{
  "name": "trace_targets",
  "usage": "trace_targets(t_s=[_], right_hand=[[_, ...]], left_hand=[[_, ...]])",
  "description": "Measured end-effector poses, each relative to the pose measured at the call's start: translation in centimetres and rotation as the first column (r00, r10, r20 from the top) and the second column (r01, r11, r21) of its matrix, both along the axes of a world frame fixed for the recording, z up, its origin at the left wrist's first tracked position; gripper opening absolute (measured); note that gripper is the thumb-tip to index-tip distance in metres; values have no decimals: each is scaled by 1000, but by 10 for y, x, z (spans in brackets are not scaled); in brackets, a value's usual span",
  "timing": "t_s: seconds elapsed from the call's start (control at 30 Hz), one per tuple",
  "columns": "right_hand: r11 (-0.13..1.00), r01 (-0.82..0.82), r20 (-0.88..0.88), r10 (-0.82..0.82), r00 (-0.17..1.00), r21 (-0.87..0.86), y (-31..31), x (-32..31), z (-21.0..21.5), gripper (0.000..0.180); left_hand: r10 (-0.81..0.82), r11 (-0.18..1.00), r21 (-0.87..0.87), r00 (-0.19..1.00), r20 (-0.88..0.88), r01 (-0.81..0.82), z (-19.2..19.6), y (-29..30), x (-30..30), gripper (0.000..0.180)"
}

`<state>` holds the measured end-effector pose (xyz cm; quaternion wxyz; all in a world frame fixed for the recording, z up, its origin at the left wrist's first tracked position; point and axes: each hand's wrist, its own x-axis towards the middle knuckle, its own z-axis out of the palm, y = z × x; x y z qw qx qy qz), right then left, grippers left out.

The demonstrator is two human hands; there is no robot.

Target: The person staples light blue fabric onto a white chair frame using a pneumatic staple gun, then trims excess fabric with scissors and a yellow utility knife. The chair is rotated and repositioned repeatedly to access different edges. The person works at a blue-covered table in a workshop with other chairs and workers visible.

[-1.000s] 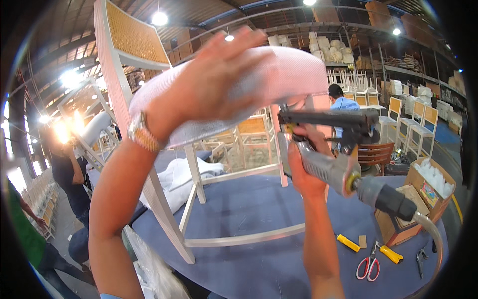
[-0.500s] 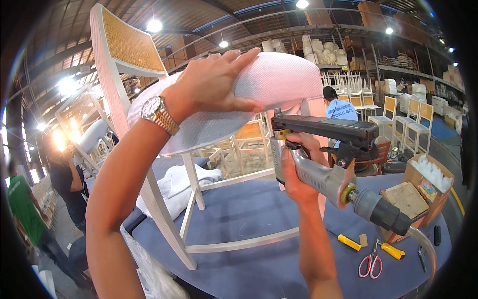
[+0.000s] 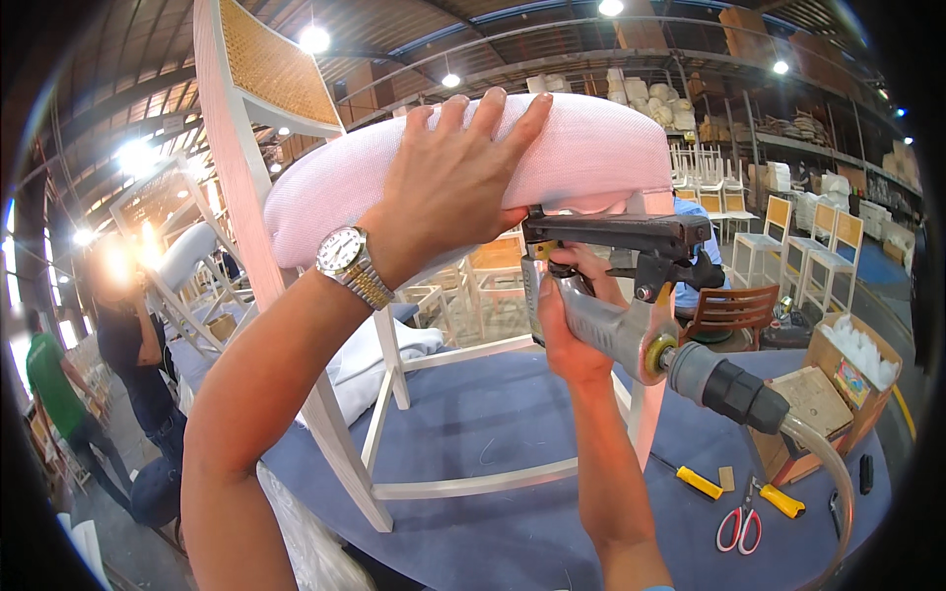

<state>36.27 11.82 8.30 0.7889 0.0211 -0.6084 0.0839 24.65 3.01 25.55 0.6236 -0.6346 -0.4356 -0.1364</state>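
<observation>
Two hands — left hand (image 3: 448,192) flat on seat cushion (image 3: 581,148) | right hand (image 3: 570,330) clamps staple gun (image 3: 621,286) underneath

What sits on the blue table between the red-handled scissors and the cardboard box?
In the head view, a yellow-handled tool lies between the scissors and the cardboard box, on the blue table.

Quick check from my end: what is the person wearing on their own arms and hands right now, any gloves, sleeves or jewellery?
No gloves: both the left hand and the right hand are bare, and both forearms are bare as far as the lower edge of the picture. The left wrist carries a wristwatch with a round white dial and a metal link band in silver and gold tones. No rings or sleeves show.
</observation>
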Motion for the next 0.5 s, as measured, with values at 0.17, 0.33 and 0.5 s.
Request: trace_targets(t_s=[0.17, 0.33, 0.5], right_hand=[[1000, -2, 16, 2, 1000, -20, -5, -4, 3, 30], [997, 6, -48, -3, 999, 76, 4, -15, 5, 29], [999, -22, 104, 25, 994, -34, -17, -13, 2, 30]], left_hand=[[7, 1000, 18, 1000, -2, -7, -2, 0, -3, 108], [3, 1000, 29, 1000, -21, -3, -3, 4, -2, 108], [17, 997, 75, 997, -75, -11, -5, 5, -7, 104]])
